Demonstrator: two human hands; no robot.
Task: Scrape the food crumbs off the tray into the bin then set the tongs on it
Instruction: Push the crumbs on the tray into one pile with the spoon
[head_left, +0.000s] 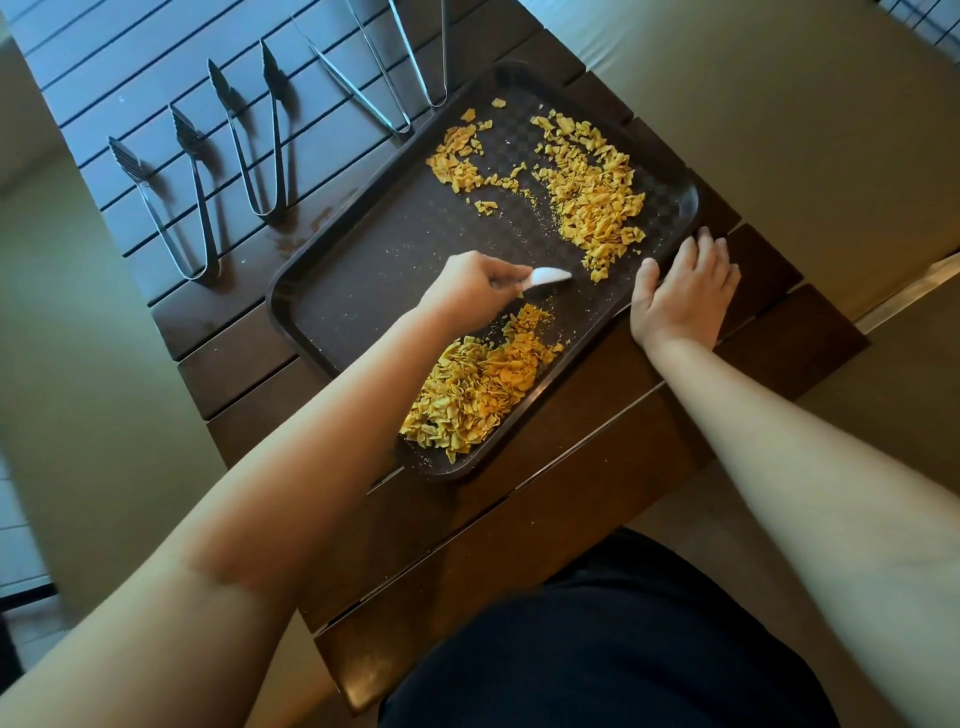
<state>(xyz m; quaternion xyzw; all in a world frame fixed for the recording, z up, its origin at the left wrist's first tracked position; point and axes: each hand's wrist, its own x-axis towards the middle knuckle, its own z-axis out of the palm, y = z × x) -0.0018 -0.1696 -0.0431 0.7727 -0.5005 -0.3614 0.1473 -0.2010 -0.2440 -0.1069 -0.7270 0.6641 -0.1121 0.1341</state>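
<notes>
A dark brown tray (363, 291) lies at an angle on a slatted wooden table. Yellow food crumbs lie on it in a far heap (592, 197), a smaller far patch (462, 156) and a near heap (478, 384). My left hand (467, 286) grips a small white scraper (545, 277) whose blade rests on the tray's middle, between the heaps. My right hand (680, 296) rests flat on the tray's right rim, thumb on the inside. Several metal tongs lie on the table beyond the tray: two broad-tipped pairs (171, 208) (260, 140) and two slim pairs (363, 73) (431, 52).
The table (571, 493) ends just past the tray on the right and near sides, with pale floor (779, 104) beyond. My dark clothing (623, 649) fills the bottom of the view. No bin is in view.
</notes>
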